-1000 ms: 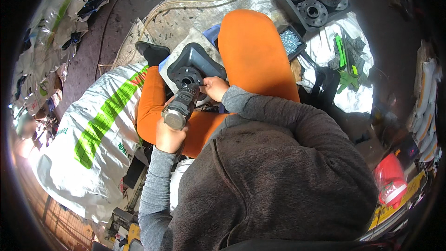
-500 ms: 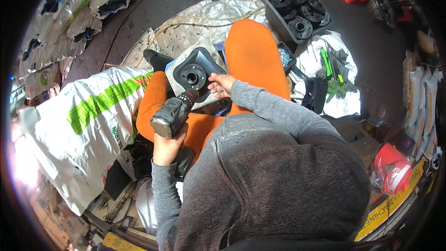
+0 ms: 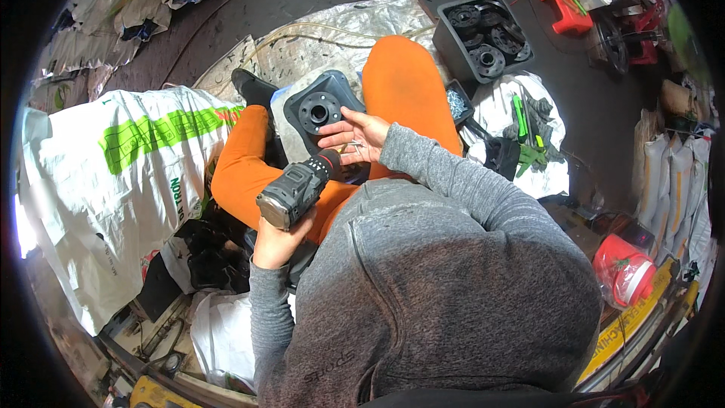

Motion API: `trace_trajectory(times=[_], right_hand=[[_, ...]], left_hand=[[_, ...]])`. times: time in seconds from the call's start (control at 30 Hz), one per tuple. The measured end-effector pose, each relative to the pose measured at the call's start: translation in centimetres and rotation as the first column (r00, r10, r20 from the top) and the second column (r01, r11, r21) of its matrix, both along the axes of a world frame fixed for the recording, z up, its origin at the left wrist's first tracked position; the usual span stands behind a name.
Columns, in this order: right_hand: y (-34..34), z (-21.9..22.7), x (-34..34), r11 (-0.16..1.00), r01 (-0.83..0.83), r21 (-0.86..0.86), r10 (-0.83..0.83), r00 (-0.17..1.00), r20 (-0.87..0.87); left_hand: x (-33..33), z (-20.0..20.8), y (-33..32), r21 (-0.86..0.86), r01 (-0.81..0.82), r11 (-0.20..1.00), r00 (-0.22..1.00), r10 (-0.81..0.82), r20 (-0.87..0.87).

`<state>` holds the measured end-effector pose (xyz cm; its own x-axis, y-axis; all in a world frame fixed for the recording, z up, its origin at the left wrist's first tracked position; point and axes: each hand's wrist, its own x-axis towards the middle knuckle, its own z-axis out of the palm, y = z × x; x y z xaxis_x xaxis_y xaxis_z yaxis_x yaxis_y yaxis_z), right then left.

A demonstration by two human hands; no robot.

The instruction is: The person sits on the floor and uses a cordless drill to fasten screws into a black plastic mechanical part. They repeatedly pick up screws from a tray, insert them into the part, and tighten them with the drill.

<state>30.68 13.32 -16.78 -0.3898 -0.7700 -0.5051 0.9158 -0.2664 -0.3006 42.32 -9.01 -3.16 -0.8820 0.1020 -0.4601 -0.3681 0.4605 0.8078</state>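
Note:
My left hand (image 3: 281, 239) is closed round the handle of a dark cordless drill (image 3: 296, 193). The drill's chuck points up and to the right, close to the fingers of my right hand (image 3: 362, 138). That hand is palm up with its fingers stretched out. Small shiny metal pieces, seemingly screws, lie across it; their exact kind is too small to tell. Just beyond the fingertips, between my legs, is a black square-flanged part (image 3: 343, 85). A round black disc (image 3: 318, 112) with holes and a raised central ring sits on it.
Several black round parts fill a grey bin (image 3: 444, 39) at the far right. Beside my right knee are a small box (image 3: 458, 103) of shiny hardware and gloves (image 3: 535, 153) on a white sack. A large white sack (image 3: 83, 181) lies at left; a red stool (image 3: 565, 11) stands far right.
My right hand has turned palm up and its fingers have spread out. The drill has shifted right and nearer to me, its chuck now off the disc and by the fingers.

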Motion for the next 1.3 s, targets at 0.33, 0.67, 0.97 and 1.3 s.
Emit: trace_trajectory(times=[0.33, 0.67, 0.97, 1.3], right_hand=[[-0.5, -0.6, 0.0, 0.998, -0.051, -0.024, 0.050, 0.998, -0.024], [-1.4, -2.1, -0.2, 0.969, 0.204, -0.138, -0.173, 0.962, 0.213], [-2.5, -1.1, -0.1, 0.935, 0.323, -0.147, -0.266, 0.912, 0.313], [-2.5, -1.7, -0.1, 0.926, 0.377, -0.022, -0.351, 0.880, 0.319]], left_hand=[[-1.2, 0.7, -1.5, 0.054, -0.141, 0.989, 0.990, 0.141, -0.002], [-1.3, 0.2, -0.9, -0.001, -0.101, 0.995, 0.995, 0.101, -0.015], [-2.4, 0.1, 0.1, -0.077, 0.031, 0.997, 0.999, -0.034, -0.038], [-2.7, 0.5, 0.8, -0.113, -0.016, 0.993, 0.999, 0.011, -0.047]])
